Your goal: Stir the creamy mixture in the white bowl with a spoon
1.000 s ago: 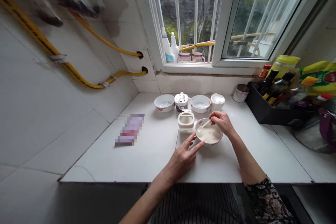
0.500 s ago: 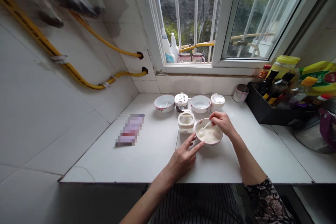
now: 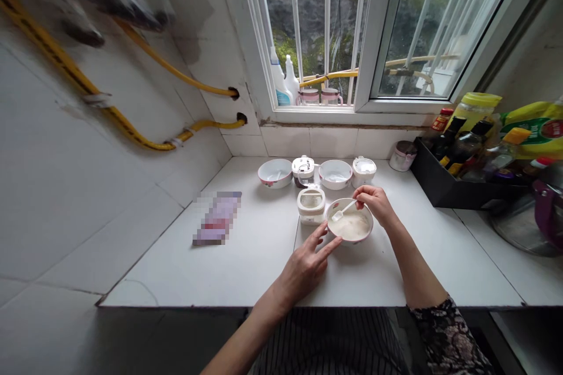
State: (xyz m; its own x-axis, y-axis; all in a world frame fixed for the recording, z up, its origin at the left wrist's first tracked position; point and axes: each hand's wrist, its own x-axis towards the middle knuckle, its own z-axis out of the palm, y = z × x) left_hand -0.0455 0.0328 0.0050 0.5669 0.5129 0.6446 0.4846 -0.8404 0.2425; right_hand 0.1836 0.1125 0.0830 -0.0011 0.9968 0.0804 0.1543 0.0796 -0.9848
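Observation:
A white bowl [image 3: 350,241] with a reddish rim stands on the counter, with pale, whitish contents spread inside. Pinched in my right hand [image 3: 373,204] is a small white spoon [image 3: 344,211], its head over the left part of the bowl. My left hand [image 3: 309,261] has its fingers spread, index and middle fingertips against the bowl's near left side. Just left of the bowl sits a white seasoning jar [image 3: 312,215] with a see-through lid. Whether the spoon carries anything is too small to tell.
Behind stand a bowl [image 3: 275,175] with a spoon, a jar [image 3: 303,171], another bowl [image 3: 335,176] and a lidded jar [image 3: 364,171]. A black box [image 3: 457,188] of bottles and a pot [image 3: 528,228] are at right. A blurred flat item [image 3: 219,218] lies at left.
The spoon has turned slightly in my right hand, and its head has shifted a little up inside the bowl. My left hand stays at the bowl's side.

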